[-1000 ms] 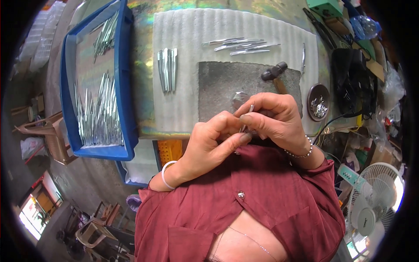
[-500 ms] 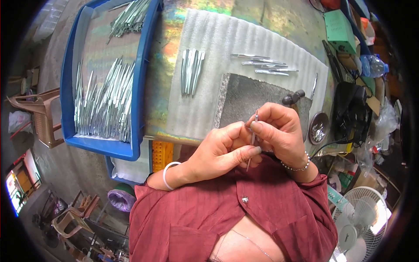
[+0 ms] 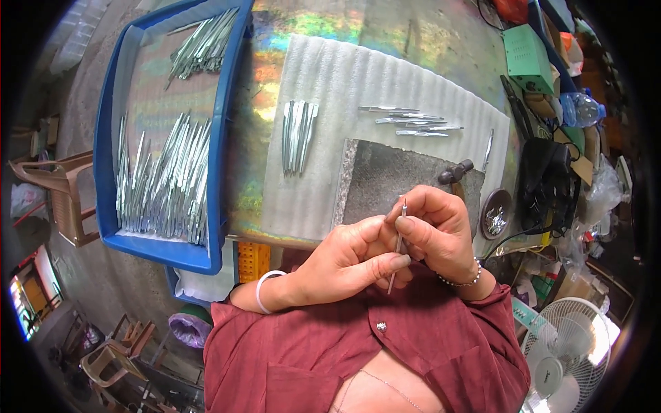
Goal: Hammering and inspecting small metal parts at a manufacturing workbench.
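A slim metal rod (image 3: pixel 399 242) with a narrow tip stands almost upright between my two hands, in front of my chest. My left hand (image 3: pixel 348 265) pinches its lower part between thumb and fingers. With thumb and forefinger, my right hand (image 3: pixel 441 224) grips the rod near its upper end. Just beyond the hands lies a dark, flat, rough block (image 3: pixel 385 179), and a hammer (image 3: pixel 456 172) rests at its right side. A neat row of slim tapered metal pieces (image 3: pixel 299 138) and several scattered ones (image 3: pixel 413 122) lie on a white foam sheet (image 3: pixel 330 76).
At left, a blue tray (image 3: pixel 222 131) holds many slim metal pieces in two heaps. A round dish (image 3: pixel 509 206) with small shiny parts sits right of the block. Farther right are a green box (image 3: pixel 527 58), a black bag-like item (image 3: pixel 547 175) and a fan (image 3: pixel 568 344).
The whole view has tilted slightly, so the table and hands appear lower. Both hands keep their hold on the rod, with hardly any shift between them.
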The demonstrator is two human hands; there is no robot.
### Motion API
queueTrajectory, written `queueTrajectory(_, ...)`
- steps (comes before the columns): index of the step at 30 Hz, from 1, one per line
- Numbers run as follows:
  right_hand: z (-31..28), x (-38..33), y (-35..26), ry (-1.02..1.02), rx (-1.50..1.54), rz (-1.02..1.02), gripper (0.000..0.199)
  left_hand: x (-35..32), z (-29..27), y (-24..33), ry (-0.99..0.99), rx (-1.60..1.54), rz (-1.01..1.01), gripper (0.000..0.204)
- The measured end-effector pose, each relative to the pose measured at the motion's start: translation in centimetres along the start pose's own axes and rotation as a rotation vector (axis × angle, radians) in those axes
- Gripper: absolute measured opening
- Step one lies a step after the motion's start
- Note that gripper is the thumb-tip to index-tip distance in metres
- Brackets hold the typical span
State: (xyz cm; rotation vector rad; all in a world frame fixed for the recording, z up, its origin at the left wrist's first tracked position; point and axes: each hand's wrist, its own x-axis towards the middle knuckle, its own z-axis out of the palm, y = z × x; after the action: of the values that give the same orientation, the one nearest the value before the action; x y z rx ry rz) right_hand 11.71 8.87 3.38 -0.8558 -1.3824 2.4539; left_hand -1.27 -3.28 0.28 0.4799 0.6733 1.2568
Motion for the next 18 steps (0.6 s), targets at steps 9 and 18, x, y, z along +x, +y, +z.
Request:
queueTrajectory(9, -2.0, -1.5, 0.1, -0.025, 0.127, -0.01, 0.009, 1.4, 1.2, -0.7, -0.026, 0.178, -0.016, 0.02)
queueTrajectory(18, -3.2, -2.0, -0.2, 0.046, 0.115, -0.028, 0.009, 2.8, 2.2, -0.9, 0.021, 0.213, -0.06, 0.015)
